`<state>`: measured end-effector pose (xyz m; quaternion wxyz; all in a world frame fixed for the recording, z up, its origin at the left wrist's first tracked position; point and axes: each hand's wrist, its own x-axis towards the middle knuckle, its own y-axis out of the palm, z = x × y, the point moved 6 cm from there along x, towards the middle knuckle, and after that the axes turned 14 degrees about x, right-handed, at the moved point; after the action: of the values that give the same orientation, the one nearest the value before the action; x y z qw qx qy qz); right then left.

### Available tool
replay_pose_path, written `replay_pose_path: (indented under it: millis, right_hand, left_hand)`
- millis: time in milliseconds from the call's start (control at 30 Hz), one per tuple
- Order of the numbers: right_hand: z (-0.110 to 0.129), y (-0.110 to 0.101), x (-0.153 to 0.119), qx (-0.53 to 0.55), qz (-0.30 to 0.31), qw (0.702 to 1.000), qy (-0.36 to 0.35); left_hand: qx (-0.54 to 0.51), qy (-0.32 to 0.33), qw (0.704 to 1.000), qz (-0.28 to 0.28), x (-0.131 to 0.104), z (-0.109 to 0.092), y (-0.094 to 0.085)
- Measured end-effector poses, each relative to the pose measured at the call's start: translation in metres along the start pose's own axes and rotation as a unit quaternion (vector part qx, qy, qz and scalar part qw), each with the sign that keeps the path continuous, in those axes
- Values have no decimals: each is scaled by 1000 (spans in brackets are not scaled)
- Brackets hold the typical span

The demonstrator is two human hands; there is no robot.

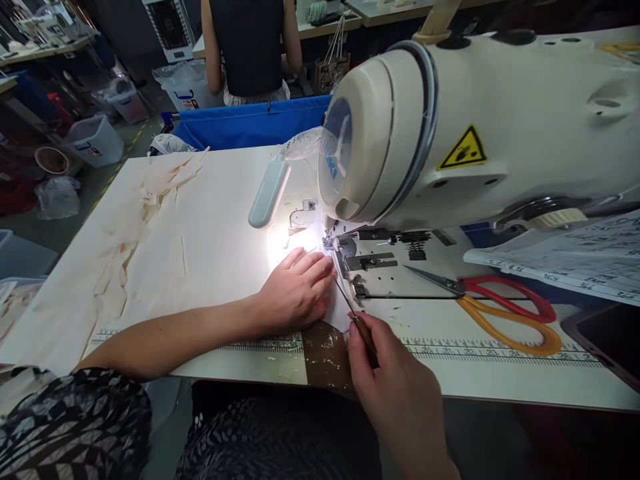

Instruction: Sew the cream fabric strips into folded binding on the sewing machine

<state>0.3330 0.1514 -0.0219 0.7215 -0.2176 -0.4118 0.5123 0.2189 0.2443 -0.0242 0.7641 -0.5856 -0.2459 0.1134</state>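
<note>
Workshop benches fill the background behind one cream sewing table (210, 220) and one white sewing machine (480, 127). Left hand (295, 290) lies flat, fingers together, on pale fabric (150, 227) beside the needle. Right hand (395, 383) pinches one wooden-handled awl (357, 320). One pair of scissors (500, 310) lies right. Three plastic bins (95, 140) stand on the floor, contents unclear.

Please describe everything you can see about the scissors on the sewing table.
The scissors lie flat on the pale table, to the right of the sewing machine's needle plate. Their metal blades look shut and point left toward the needle. One handle loop is red, the other orange-yellow, both seemingly plastic and glossy. The loops rest near the printed ruler along the table edge. No hand touches them; the right hand, holding a thin brown-handled tool, is nearest.
</note>
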Motion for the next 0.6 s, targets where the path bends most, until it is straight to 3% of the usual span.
replay_pose_path:
  millis: [233,333,600]
  right_hand:
    - [-33,-21,-20,23,-4,998,64]
    - [-43,-24,-27,35,-40,995,80]
    - [-45,-21,-28,47,-48,993,95]
  left_hand:
    - [15,8,1000,1,-1,-1,-1]
    - [16,7,1000,-2,-1,-3,-2]
    - [18,19,999,28,-2,-4,-3]
